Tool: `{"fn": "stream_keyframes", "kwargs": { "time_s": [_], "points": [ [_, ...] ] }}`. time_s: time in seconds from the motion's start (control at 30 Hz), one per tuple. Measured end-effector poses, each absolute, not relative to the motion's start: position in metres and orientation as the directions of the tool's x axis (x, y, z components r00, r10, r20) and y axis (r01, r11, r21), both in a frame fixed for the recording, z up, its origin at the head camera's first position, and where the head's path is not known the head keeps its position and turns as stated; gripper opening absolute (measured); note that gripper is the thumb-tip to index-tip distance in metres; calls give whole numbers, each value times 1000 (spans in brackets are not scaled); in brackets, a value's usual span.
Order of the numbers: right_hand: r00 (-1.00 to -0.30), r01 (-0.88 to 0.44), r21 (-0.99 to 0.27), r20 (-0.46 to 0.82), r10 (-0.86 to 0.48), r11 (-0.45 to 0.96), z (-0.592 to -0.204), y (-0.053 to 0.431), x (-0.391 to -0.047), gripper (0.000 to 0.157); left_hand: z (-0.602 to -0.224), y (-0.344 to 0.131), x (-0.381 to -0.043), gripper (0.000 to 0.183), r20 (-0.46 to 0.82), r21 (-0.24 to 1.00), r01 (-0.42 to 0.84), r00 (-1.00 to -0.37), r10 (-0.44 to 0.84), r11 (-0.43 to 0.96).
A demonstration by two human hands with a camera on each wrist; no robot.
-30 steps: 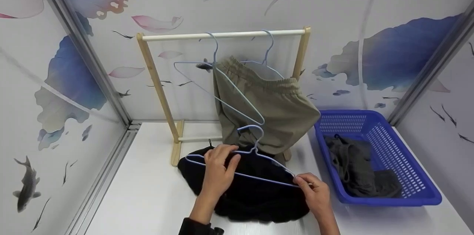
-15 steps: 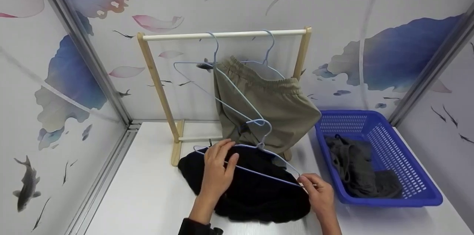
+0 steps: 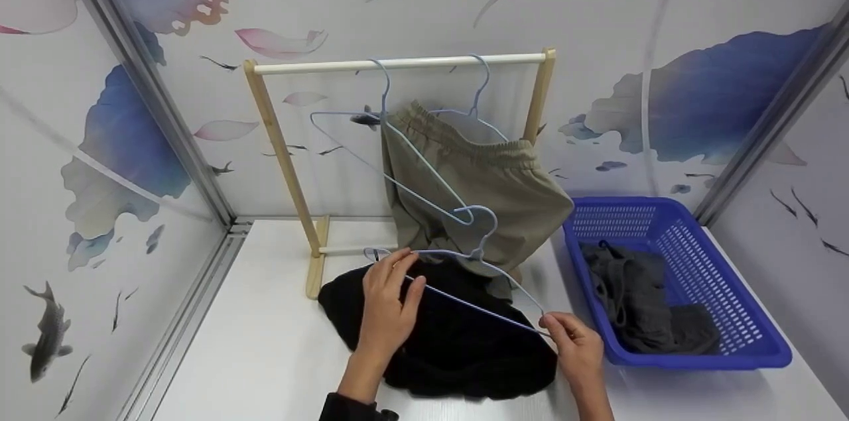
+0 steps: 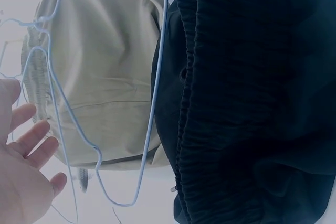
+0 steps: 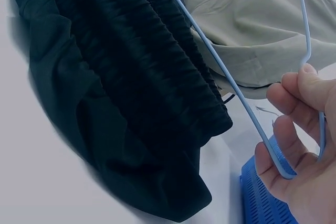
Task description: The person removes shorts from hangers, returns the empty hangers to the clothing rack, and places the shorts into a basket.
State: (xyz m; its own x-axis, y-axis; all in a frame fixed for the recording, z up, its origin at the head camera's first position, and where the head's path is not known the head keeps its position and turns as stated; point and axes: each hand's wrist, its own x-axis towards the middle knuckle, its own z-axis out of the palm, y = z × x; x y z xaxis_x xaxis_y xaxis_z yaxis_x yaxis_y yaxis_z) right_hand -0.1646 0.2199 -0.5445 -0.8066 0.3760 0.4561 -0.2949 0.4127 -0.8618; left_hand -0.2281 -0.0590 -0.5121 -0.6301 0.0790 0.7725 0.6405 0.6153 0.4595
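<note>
My right hand (image 3: 578,348) grips one corner of a light blue wire hanger (image 3: 477,307); in the right wrist view its fingers curl round the hanger's bend (image 5: 286,174). The hanger is tilted over a black elastic-waist garment (image 3: 464,364) that lies bunched on the table. My left hand (image 3: 385,308) is at the other end of the hanger, over the garment's left part. In the left wrist view this hand (image 4: 26,166) has its fingers spread and loose, beside the wire and not round it. The garment's gathered waistband (image 4: 231,87) faces the hanger.
Behind stands a wooden rack with a white rail (image 3: 411,63). Khaki elastic-waist pants (image 3: 484,202) and a bare blue hanger (image 3: 424,162) hang from it, close to the held hanger's hook. At right, a blue basket (image 3: 703,360) contains a dark grey garment (image 3: 630,301).
The hanger has shifted right and slightly up with my right hand, its hook now overlapping the khaki pants and the bare hanger's corner. My left hand has barely moved; the black garment lies as before.
</note>
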Motion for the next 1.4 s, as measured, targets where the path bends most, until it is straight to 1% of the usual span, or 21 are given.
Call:
{"fn": "stream_keyframes", "kwargs": {
  "time_s": [0.2,0.33,0.63,0.97,1.27,1.4],
  "points": [
    [-826,-223,-896,383,414,384,-551,222,-165,12,-515,-59,-227,35,769,470,641,-634,74,606],
    [-827,-210,-906,366,427,368,-548,222,-164,11,-518,-60,-227,34,774,468,643,-629,70,606],
    [-855,-77,-933,244,459,352,-573,235,-173,12,-520,-61,-226,34,753,493,621,-655,59,609],
    [-853,-40,-939,211,478,343,-568,238,-176,13,-521,-62,-228,38,772,473,624,-633,48,622],
    [-869,-19,-967,142,474,255,-558,241,-183,17,-519,-65,-229,36,779,450,615,-625,53,648],
    [-871,-34,-970,146,469,239,-553,243,-187,18,-515,-67,-230,36,781,435,616,-621,65,657]
  ]
}}
